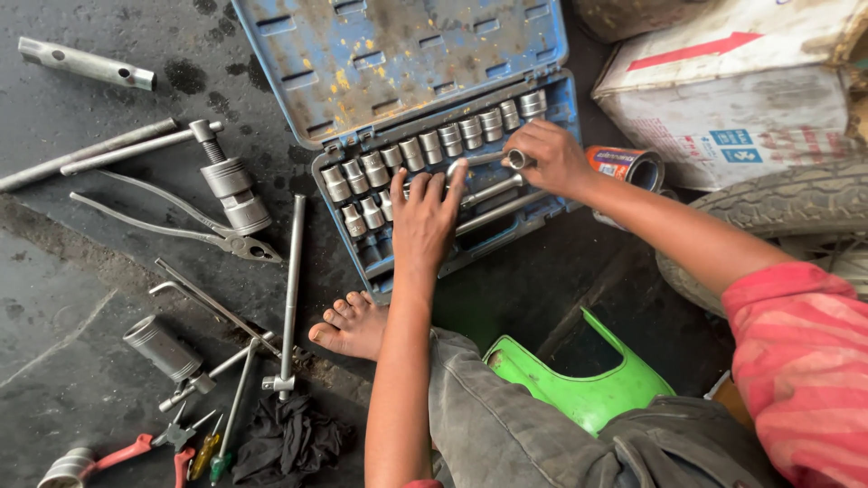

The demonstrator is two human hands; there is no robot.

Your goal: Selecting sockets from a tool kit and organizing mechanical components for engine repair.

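An open blue socket case (pixel 553 108) lies on the dark floor, with a row of chrome sockets (pixel 434 145) along its upper edge. My left hand (pixel 427 215) rests flat on the case, fingers spread over the small sockets and a chrome extension bar (pixel 493 191). Over the right part of the case, my right hand (pixel 553 159) pinches a small chrome socket (pixel 517 160) between its fingertips. The socket seems joined to a curved chrome handle that runs left under my left fingertips. The case's dirty lid (pixel 398 54) stands open behind.
Left of the case lie long-nose pliers (pixel 181 221), a large socket on a bar (pixel 235 194), a tube spanner (pixel 86 63), a T-bar (pixel 290 289), red-handled pliers (pixel 136 449) and a black rag (pixel 289 440). A bare foot (pixel 351 327), green panel (pixel 579 384), tyre (pixel 787 212), can (pixel 628 166) and cardboard box (pixel 732 90) crowd the right.
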